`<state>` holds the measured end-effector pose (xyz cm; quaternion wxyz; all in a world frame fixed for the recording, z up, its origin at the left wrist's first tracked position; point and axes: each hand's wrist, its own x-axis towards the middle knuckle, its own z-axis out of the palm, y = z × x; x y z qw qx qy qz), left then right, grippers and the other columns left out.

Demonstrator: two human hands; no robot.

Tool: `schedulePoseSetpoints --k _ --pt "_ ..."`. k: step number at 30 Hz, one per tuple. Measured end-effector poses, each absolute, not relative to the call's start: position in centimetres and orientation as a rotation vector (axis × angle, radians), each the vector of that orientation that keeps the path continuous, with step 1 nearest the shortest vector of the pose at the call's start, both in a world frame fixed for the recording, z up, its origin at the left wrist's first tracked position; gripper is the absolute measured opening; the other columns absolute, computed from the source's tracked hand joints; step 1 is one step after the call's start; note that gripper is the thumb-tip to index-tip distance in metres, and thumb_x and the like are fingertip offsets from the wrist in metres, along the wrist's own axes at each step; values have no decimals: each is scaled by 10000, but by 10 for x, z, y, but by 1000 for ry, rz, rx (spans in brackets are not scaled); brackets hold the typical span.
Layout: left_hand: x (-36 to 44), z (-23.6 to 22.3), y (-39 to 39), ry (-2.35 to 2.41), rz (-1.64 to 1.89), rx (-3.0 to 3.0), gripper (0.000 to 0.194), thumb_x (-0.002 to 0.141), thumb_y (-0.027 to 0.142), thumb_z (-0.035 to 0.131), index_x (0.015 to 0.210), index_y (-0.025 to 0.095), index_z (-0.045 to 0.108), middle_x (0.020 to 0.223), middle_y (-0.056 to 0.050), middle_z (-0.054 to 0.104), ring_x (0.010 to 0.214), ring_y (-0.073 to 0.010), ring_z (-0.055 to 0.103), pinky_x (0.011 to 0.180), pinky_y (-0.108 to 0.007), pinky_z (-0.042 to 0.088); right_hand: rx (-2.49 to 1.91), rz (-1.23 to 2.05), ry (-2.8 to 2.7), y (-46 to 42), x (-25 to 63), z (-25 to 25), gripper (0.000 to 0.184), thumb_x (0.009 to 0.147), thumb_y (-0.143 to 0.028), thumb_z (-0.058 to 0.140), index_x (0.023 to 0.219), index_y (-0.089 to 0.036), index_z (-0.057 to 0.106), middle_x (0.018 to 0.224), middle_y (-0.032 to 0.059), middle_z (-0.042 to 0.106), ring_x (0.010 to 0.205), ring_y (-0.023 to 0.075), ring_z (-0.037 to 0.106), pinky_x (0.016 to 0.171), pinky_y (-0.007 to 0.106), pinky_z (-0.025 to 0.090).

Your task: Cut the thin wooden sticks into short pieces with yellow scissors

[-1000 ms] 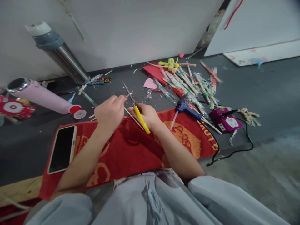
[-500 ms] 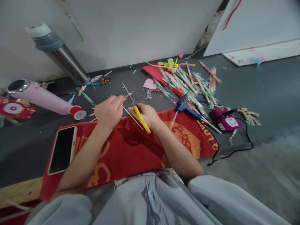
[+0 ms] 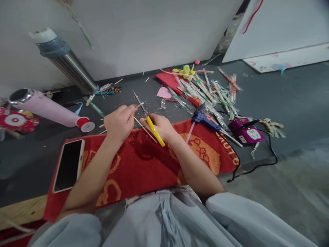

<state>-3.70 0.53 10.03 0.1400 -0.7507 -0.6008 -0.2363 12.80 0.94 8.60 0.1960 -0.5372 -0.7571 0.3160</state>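
Note:
My right hand [image 3: 162, 127] is closed round the handle of yellow-handled scissors [image 3: 155, 131], whose blades point up and away. My left hand [image 3: 120, 122] is pinched on a short thin wooden stick [image 3: 140, 105]; its tip sticks out past the fingers and meets the scissor blades. A second, longer stick [image 3: 145, 129] slants between the hands, over the red towel [image 3: 144, 164]; whether a hand touches it I cannot tell. Pale crumbs and small offcuts lie on the dark table beyond my hands.
Right of my hands, a blue glue gun [image 3: 205, 120] rests by a purple power socket block [image 3: 246, 131] with a black cord. Behind lie several wrapped chopsticks [image 3: 203, 90] and a pink paper heart [image 3: 163, 92]. At left are a phone [image 3: 69, 165], a ribbon spool [image 3: 86, 125] and a pink bottle [image 3: 48, 108].
Almost nothing differs. Both hands, the scissors and the stick keep nearly the same places; the whole view has shifted very slightly.

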Motion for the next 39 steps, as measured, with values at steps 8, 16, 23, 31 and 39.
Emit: schedulePoseSetpoints --k 8,16,23,31,39 --pt "-37 96 8 -1722 -751 -2186 299 956 317 419 933 224 702 722 -29 641 692 -145 581 558 -275 294 -1512 873 -2106 10 128 84 587 909 -688 328 858 -174 605 852 87 699 768 186 631 613 245 307" --pt "-39 96 10 -1733 -803 -2242 308 962 325 407 944 222 697 750 -37 645 724 -154 591 591 -275 339 -1476 931 -2083 9 130 87 552 909 -672 359 827 -175 586 797 62 672 685 147 571 607 235 304" --pt "-41 90 14 -1690 -906 -2285 321 961 337 403 959 202 694 785 -41 668 746 -152 609 628 -258 395 -1450 961 -2062 9 131 88 550 905 -680 352 782 -185 557 748 35 637 656 131 534 605 228 299" --pt "-43 86 17 -1601 -994 -2320 274 941 263 427 865 193 681 856 -60 708 807 -165 643 712 -274 468 -1516 937 -2045 6 130 88 553 858 -724 399 835 -188 534 853 79 668 753 185 613 644 249 355" --pt "-43 82 20 -1570 -1064 -2313 267 938 272 427 829 189 656 886 -58 712 851 -169 651 789 -294 497 -1546 902 -2052 4 131 89 538 858 -688 456 936 -160 523 993 143 662 910 240 642 774 305 437"
